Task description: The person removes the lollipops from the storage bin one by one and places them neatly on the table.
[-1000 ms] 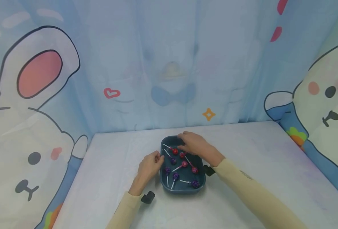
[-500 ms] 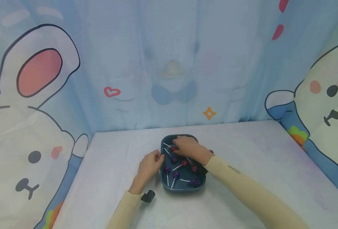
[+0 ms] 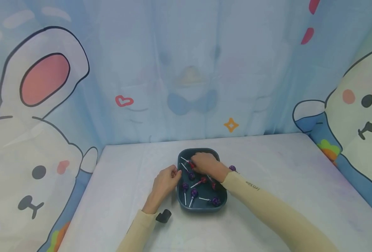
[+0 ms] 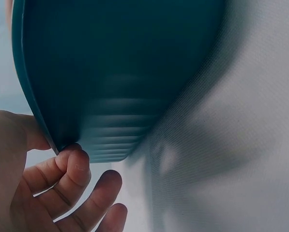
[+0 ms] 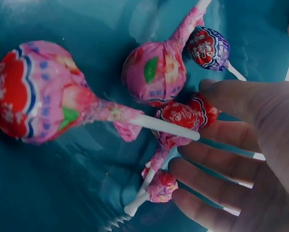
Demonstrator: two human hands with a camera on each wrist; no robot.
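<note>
A dark teal plastic bin [image 3: 201,210] holds several wrapped lollipops with white sticks. My left hand [image 3: 165,182] pinches the bin's left rim between thumb and index finger, its other fingers loose in the left wrist view. Inside the bin's far part is my right hand [image 3: 205,162]. Its thumb and index finger lie either side of a red lollipop [image 5: 205,110], pinching its head; the stick is mostly hidden in the right wrist view. Close by are a purple lollipop [image 5: 208,48] and pink ones, the nearest being a large pink lollipop [image 5: 42,92].
A purple lollipop [image 3: 232,168] lies on the table right of the bin, partly behind the right sleeve. The white-covered table [image 3: 135,161] extends on both sides. A blue curtain [image 3: 192,45] with cartoon animals hangs behind it.
My right hand has moved left and lower into the bin, onto the red lollipop. That uncovers the purple lollipop on the table. My left hand stays on the rim.
</note>
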